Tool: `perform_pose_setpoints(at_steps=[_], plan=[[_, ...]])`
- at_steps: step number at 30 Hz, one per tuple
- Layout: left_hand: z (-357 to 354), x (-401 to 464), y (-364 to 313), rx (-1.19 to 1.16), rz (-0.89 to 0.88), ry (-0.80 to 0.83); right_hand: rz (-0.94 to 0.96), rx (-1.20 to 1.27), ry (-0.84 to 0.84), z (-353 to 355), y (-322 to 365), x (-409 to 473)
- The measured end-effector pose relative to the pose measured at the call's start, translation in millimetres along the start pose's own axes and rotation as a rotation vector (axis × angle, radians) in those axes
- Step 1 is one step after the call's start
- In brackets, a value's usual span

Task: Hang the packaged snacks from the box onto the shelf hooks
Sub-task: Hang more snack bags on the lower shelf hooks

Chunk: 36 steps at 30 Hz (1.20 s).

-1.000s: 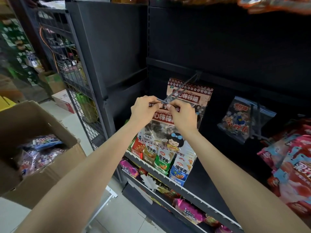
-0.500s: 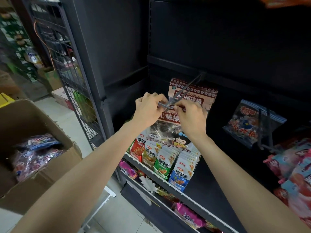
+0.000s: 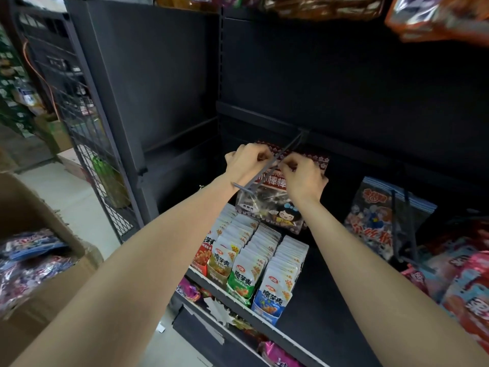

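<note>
Black shelf [image 3: 344, 83] backs stocked snacks beside tiled floor [image 3: 79, 207].

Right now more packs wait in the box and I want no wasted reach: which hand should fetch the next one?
Left, probably. The cardboard box sits low on the left, beside the left hand's arm. The right hand pinches the lollipop bag at the hook.

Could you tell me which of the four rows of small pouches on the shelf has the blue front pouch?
The rightmost row, ending nearest the shelf edge. Its neighbours run green, olive-brown and red leftward.
</note>
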State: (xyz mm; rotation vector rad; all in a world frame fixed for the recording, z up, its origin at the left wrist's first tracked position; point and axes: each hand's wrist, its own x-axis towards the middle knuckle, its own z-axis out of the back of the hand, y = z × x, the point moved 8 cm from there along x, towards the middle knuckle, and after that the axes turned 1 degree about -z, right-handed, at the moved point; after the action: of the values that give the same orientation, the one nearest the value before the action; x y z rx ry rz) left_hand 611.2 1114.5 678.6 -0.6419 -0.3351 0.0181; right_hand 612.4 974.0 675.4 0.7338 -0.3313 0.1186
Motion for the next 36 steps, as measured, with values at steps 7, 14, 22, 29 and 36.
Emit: perform_pose_setpoints(at_steps=[7,14,22,29,36], plan=[[-8,9,-2,0.05,-0.014,0.019,0.026,-0.107,-0.059,-1,2,9],[-5,7,-3,-0.067,-0.052,-0.091,0.008,-0.157,-0.094,-5,-1,5],[17,-22,8,0.014,-0.081,-0.288,0.125,-0.065,-0.285,20,-4,-38],[23,-102,58,-0.04,0.074,-0.205,0.171,0.171,0.263,-58,11,-97],[113,-194,160,0.079,0.41,-0.308,0.373,0.288,0.514,-141,128,-158]])
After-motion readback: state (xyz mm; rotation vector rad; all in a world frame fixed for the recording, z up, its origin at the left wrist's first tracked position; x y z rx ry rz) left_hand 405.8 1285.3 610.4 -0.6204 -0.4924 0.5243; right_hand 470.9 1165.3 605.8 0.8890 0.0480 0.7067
